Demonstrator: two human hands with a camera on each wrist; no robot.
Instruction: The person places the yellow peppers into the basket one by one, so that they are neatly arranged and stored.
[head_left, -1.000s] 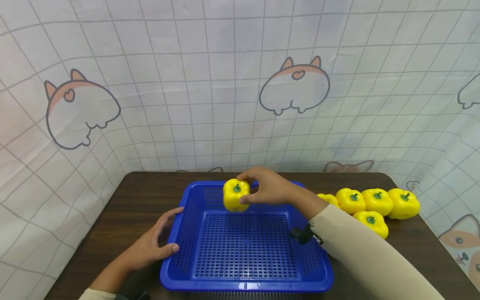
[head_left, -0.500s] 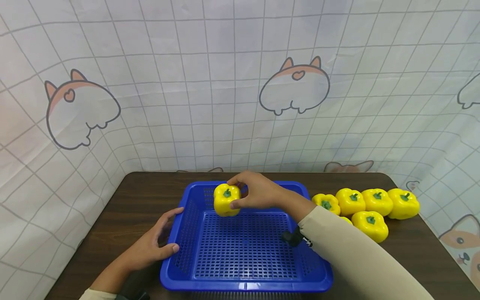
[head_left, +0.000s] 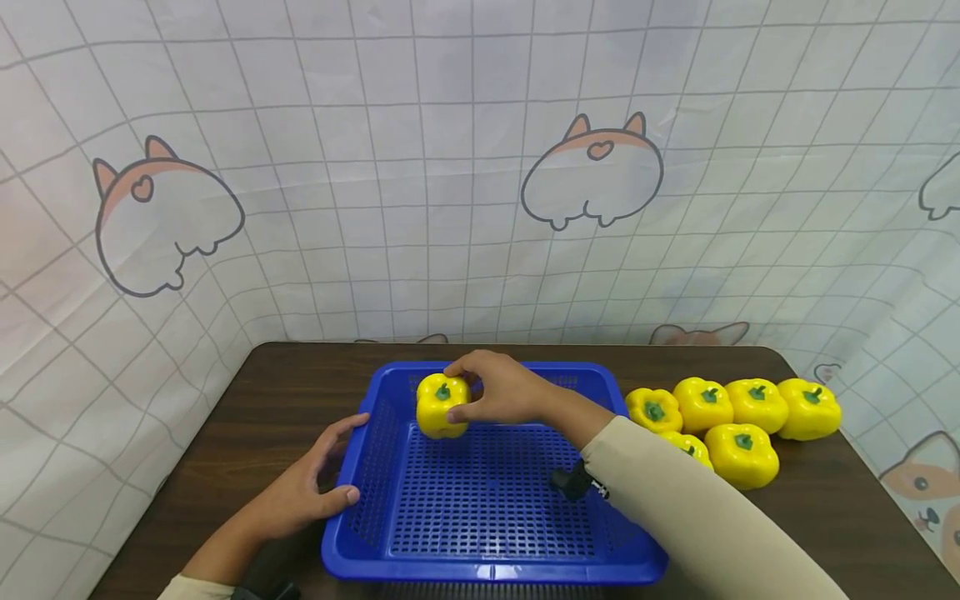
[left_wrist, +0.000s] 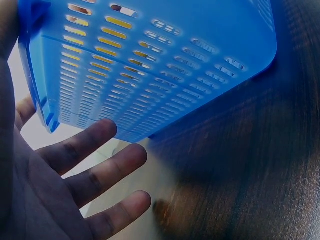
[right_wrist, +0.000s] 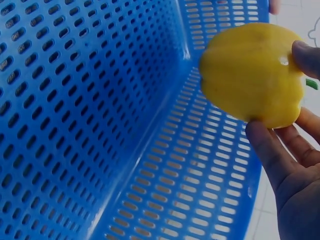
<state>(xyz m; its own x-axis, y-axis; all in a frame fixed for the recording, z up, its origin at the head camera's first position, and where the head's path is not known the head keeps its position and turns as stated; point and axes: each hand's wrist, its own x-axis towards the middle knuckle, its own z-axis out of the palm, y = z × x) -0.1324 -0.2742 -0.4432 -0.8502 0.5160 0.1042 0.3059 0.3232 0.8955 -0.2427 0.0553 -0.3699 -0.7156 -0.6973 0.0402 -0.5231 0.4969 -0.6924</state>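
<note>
In the head view, the right hand (head_left: pixel 504 387) pinches a yellow pepper (head_left: pixel 441 414) over the central basket (head_left: pixel 491 572); a sleeve (head_left: pixel 697 500) partly hides one of the other peppers (head_left: pixel 742 456), right. Left wrist view: the left hand (left_wrist: pixel 47 192) spreads its fingers (left_wrist: pixel 112 172), lower left. Right wrist view: pepper, upper right.

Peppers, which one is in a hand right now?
The pepper over the basket, toward its far left corner, gripped by the right hand. The other peppers in view lie on the table, right of the basket, unheld.
</note>
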